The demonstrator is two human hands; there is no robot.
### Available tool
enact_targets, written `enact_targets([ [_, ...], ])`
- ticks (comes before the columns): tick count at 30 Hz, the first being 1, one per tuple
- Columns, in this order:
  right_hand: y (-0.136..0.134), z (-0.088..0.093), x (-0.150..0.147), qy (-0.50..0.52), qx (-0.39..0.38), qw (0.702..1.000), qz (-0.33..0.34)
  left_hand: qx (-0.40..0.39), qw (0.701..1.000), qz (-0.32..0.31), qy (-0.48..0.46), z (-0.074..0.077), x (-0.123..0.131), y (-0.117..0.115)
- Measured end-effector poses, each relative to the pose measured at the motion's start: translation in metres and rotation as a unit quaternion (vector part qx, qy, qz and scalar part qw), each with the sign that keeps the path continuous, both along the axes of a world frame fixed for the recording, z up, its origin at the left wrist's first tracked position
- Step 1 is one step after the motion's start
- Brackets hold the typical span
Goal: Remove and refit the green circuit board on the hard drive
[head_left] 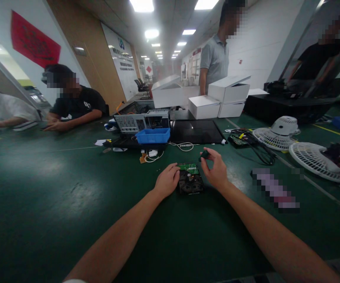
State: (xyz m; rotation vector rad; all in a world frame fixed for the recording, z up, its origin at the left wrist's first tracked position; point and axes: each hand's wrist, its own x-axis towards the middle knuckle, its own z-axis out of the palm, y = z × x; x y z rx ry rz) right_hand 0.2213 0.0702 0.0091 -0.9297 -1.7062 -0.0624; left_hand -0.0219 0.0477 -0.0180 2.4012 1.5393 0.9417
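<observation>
A black, flat device with a green circuit board (191,184) lies on the green table in front of me; it looks like an opened disc drive. My left hand (167,180) grips its left edge, fingers on the board side and thumb along the black part. Above and right of the device, my right hand (215,168) pinches a small dark piece (204,155) between thumb and fingertips. What kind of piece it is I cannot tell. The right hand is raised slightly, apart from the device.
Behind the device are a blue bin (153,136), an opened computer case (130,123), a dark flat panel (198,131) and white cables (155,158). White fan parts (276,135) and black cables (264,151) lie right, near a blurred-out object (276,189). White boxes (203,106) and several people are beyond.
</observation>
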Motion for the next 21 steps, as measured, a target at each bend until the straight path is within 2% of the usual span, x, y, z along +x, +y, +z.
enact_targets([
  [9,-0.0004,0.0065,0.0049,-0.025,0.025,0.999,-0.025,-0.005,1.000,-0.001,-0.005,0.0014,-0.0011,-0.0001],
  [16,0.0031,0.0031,0.0041,0.028,0.026,0.999,-0.002,-0.005,1.000,-0.002,-0.011,0.0024,-0.0014,-0.0009],
  [21,0.0021,0.0042,0.0062,0.003,0.036,0.998,-0.046,-0.007,1.000,0.001,-0.012,0.0000,-0.0008,-0.0001],
])
